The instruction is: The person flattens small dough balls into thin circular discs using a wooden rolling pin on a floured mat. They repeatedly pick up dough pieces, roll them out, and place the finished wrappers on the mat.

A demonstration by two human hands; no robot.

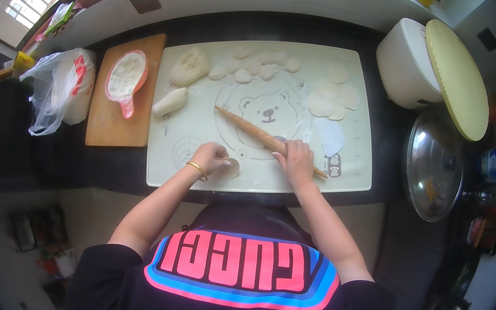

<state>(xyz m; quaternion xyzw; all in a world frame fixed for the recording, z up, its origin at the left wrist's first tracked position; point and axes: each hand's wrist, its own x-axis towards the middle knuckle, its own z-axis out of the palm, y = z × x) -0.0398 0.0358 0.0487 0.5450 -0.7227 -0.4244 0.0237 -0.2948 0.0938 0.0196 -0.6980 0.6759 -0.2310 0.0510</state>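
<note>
My left hand (212, 157) pinches the edge of a small dough round (232, 167) near the front of a pale pastry mat (360, 76). My right hand (295, 163) is closed around a wooden rolling pin (246, 125), which slants across the mat with its far end pointing up and left. Small dough pieces (243, 76) are scattered along the mat's back. Flat, overlapping dough wrappers (332, 98) lie at the right, with a whiter round (329, 136) in front. On the left rest a large dough lump (190, 67) and a thick dough roll (170, 101).
A wooden board (103, 128) left of the mat bears a pink-rimmed cup of flour (126, 77). Beyond it stands a plastic bag (63, 91). To the right are a white container (403, 63), a round yellow tray (458, 80) and a glass pot lid (435, 165).
</note>
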